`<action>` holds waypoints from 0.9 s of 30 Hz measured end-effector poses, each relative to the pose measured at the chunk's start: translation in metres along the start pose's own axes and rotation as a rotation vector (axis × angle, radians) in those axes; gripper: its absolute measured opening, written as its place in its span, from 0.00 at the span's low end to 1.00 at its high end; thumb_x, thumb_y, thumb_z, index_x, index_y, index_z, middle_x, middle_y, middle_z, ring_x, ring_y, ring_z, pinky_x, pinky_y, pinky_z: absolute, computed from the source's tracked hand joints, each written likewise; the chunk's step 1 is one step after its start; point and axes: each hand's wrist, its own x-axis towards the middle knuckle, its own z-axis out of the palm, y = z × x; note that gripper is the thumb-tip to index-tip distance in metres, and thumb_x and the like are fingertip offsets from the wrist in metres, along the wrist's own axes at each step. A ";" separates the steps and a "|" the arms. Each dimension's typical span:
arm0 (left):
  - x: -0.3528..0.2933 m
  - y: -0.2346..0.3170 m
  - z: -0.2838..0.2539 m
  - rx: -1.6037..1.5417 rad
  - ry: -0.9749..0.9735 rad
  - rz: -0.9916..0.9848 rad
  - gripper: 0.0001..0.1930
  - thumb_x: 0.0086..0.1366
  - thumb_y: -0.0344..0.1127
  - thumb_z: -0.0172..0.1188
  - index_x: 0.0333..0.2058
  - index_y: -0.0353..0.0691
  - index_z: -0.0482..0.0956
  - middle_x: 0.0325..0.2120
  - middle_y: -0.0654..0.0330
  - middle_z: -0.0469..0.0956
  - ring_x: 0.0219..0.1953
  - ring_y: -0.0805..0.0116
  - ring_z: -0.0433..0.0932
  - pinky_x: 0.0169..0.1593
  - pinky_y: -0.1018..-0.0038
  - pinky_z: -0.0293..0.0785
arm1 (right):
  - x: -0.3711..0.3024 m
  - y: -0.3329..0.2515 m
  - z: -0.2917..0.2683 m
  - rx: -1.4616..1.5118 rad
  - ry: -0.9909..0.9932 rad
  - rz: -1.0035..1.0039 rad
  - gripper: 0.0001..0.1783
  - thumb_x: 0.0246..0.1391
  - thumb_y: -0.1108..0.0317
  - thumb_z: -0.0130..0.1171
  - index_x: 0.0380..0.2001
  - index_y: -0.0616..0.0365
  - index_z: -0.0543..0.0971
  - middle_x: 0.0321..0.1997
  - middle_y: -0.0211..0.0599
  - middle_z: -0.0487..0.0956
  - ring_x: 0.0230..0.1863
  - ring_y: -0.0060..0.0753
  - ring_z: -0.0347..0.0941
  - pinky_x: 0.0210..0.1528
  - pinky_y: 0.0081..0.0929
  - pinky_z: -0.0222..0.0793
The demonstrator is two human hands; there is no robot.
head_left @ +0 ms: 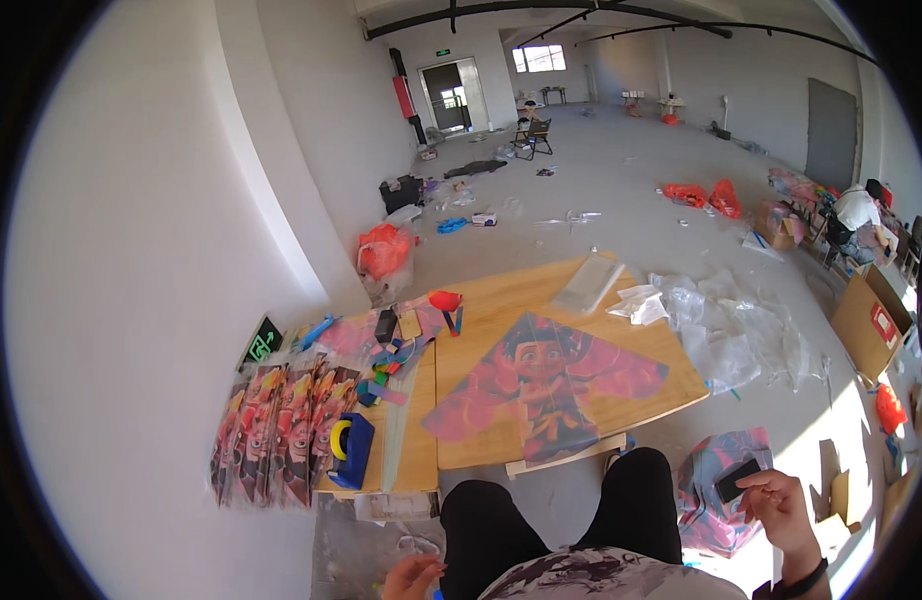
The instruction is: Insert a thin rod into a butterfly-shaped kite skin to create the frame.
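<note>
My right hand (776, 500) is at the lower right, fingers closed on the edge of a small, flat, dark rectangular piece (733, 484). Below that piece hangs or lies a printed red and blue sheet (721, 520), beside my right leg. My left hand (413, 577) shows only partly at the lower edge, by my left thigh. Its fingers are curled together, and what they hold, if anything, is hidden. In front of me a kite (546, 385) with a cartoon figure and red wings lies spread on the wooden table (491, 290).
On the table's left stand a blue tape dispenser (352, 452) with yellow tape, bagged printed kites (281, 430) and colored scraps (386, 375). Clear plastic film (736, 325) lies right of the table. Cardboard boxes (868, 320) and a seated person (859, 220) are farther right.
</note>
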 end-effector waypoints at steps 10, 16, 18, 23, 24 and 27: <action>0.076 -0.055 -0.005 -0.266 0.283 -0.086 0.14 0.73 0.33 0.57 0.54 0.37 0.76 0.40 0.52 0.85 0.37 0.66 0.84 0.41 0.73 0.79 | 0.045 0.137 0.057 0.150 -0.122 0.204 0.12 0.66 0.75 0.53 0.49 0.65 0.81 0.33 0.39 0.84 0.32 0.23 0.79 0.35 0.20 0.75; 0.134 -0.107 -0.057 -0.195 0.611 -0.132 0.16 0.69 0.31 0.57 0.54 0.39 0.77 0.36 0.56 0.84 0.32 0.69 0.83 0.38 0.73 0.79 | 0.059 0.208 0.093 0.308 -0.154 0.395 0.13 0.70 0.68 0.51 0.49 0.64 0.79 0.29 0.39 0.82 0.23 0.29 0.80 0.21 0.19 0.69; 0.164 -0.137 -0.079 -0.028 0.704 -0.106 0.15 0.66 0.31 0.59 0.52 0.39 0.78 0.33 0.56 0.84 0.32 0.66 0.83 0.38 0.72 0.78 | 0.070 0.217 0.117 0.343 -0.224 0.447 0.14 0.71 0.67 0.50 0.49 0.65 0.79 0.29 0.39 0.82 0.22 0.29 0.80 0.19 0.18 0.68; 0.197 -0.152 -0.089 0.370 1.055 -0.034 0.11 0.66 0.34 0.60 0.44 0.37 0.81 0.28 0.51 0.82 0.31 0.53 0.83 0.37 0.62 0.77 | 0.085 0.238 0.136 0.198 -0.173 0.381 0.15 0.73 0.63 0.49 0.47 0.64 0.78 0.28 0.40 0.81 0.20 0.29 0.79 0.13 0.18 0.65; 0.198 -0.154 -0.093 0.358 1.072 -0.041 0.11 0.66 0.34 0.60 0.44 0.37 0.81 0.28 0.51 0.82 0.31 0.53 0.83 0.37 0.62 0.77 | 0.083 0.239 0.135 0.186 -0.189 0.371 0.15 0.73 0.63 0.49 0.47 0.64 0.78 0.28 0.40 0.81 0.20 0.29 0.79 0.13 0.18 0.65; 0.199 -0.155 -0.113 0.193 1.334 -0.184 0.10 0.68 0.36 0.59 0.43 0.36 0.80 0.28 0.51 0.82 0.31 0.53 0.82 0.38 0.62 0.77 | 0.077 0.225 0.128 0.124 -0.133 0.401 0.20 0.75 0.55 0.46 0.45 0.59 0.81 0.33 0.37 0.81 0.24 0.26 0.76 0.18 0.18 0.66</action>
